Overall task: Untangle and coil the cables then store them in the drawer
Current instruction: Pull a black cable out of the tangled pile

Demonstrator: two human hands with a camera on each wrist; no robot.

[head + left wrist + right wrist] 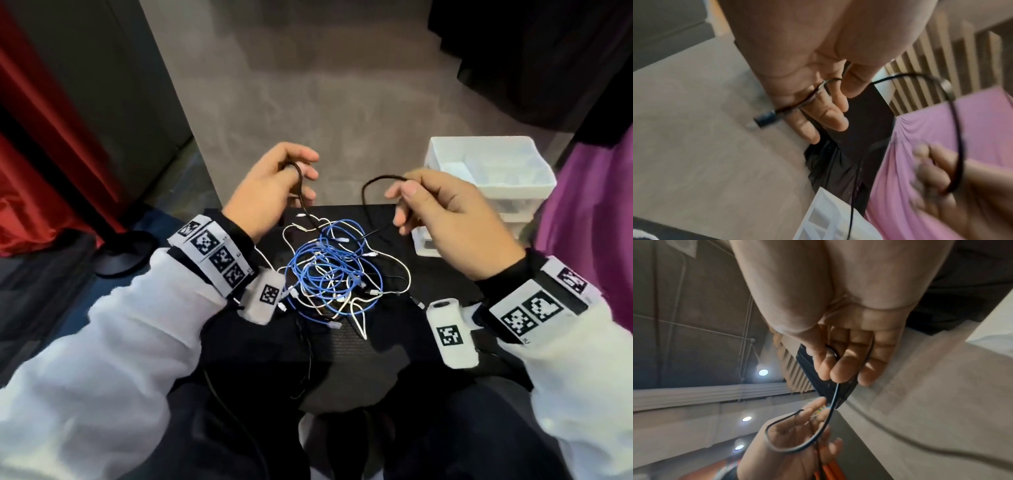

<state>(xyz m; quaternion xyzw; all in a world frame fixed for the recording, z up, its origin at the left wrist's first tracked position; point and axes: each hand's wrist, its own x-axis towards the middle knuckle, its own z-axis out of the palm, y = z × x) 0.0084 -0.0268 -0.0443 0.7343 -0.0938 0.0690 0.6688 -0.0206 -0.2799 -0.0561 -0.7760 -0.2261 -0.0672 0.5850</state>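
Head view: both hands lift a black cable point(368, 186) above the tangle.
Left hand point(274, 192) pinches one stretch, right hand point(452, 219) grips another with curled fingers; blue cables point(325, 270) and white cables point(359, 308) lie knotted on the black worktop point(359, 349), with the white drawer unit point(486, 178) at its right edge.

No legible text, only coded markers.

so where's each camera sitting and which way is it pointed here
Head: worn on the head, looking down at the left hand, right hand, both sleeves and the cable tangle on the black table.
Left wrist: looks along the left palm at the black cable.
Right wrist: looks up along the right palm toward the ceiling.
All three show that black cable, held in both hands.
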